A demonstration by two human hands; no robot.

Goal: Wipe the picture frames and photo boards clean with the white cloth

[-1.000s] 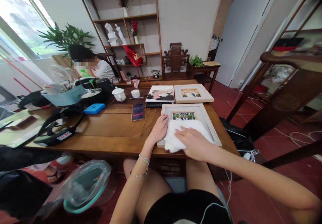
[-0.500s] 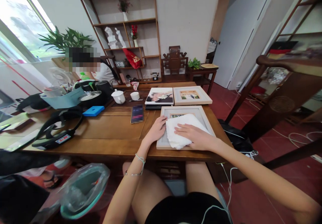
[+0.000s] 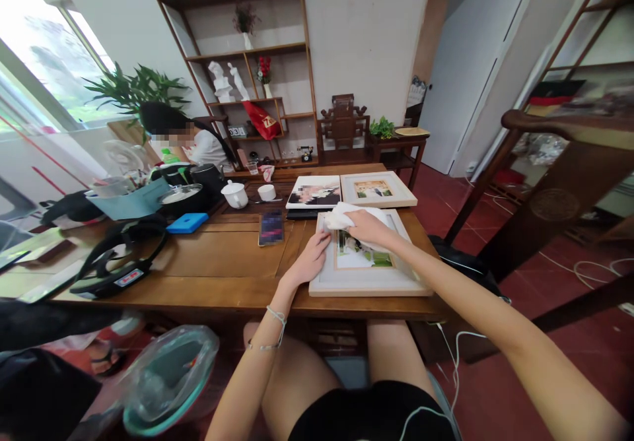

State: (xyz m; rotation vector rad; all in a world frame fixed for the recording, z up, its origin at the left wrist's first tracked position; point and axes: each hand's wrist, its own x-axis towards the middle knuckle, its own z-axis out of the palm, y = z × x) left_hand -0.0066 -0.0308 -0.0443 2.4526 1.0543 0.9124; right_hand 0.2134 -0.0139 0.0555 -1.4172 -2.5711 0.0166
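Note:
A light wooden picture frame (image 3: 370, 290) lies flat at the table's near edge, with a photo under its pane. My left hand (image 3: 313, 256) grips the frame's left side, fingertips over the border. In my right hand (image 3: 369, 228) is a white cloth (image 3: 338, 218), bunched and pressed at the frame's far left corner. The right hand and forearm hide part of the photo. Just beyond lie a second framed photo (image 3: 369, 189) and a white-edged photo panel (image 3: 314, 191), side by side.
On the table (image 3: 212, 263) are a phone (image 3: 271, 227), a blue box (image 3: 187, 222), a black headset (image 3: 119, 256), a lidded white cup (image 3: 234, 195) and a small bowl (image 3: 266, 193). A person (image 3: 198, 147) sits at the far left. A lined bin (image 3: 168, 381) stands below.
My right hand has slid the cloth from the frame's middle to its far left corner, uncovering much of the photo. The left hand stays on the left side.

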